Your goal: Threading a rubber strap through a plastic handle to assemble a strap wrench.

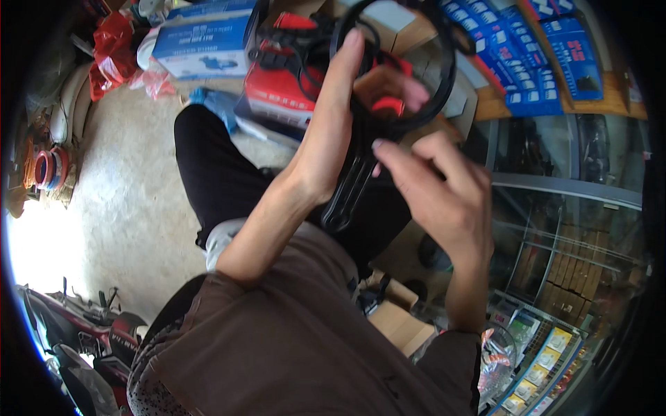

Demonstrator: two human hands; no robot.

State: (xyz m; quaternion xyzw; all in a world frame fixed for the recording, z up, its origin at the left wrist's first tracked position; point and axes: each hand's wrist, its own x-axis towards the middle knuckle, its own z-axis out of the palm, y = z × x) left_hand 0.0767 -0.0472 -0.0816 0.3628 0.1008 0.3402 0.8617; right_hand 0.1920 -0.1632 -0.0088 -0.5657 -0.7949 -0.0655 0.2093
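A black round ring with a long ribbed stem point(352, 184) is held up in front of me, its stem pointing down towards my lap. My left hand point(329, 132) is closed around it, the thumb up along the ring's left rim. Blurred fingers and something red show within the ring; whether seen through it or reflected I cannot tell. My right hand point(444, 184) is on the right side, fingers bent, with fingertips at the upper part of the stem where it meets the ring. Part of its grip is hidden.
Ahead are a blue and white box point(205, 41) and a red box point(277, 90) with black cables on top. Blue packets point(517, 62) lie on a wooden counter at far right, above a glass display case point(565, 184). Motorbikes point(87, 340) stand at lower left.
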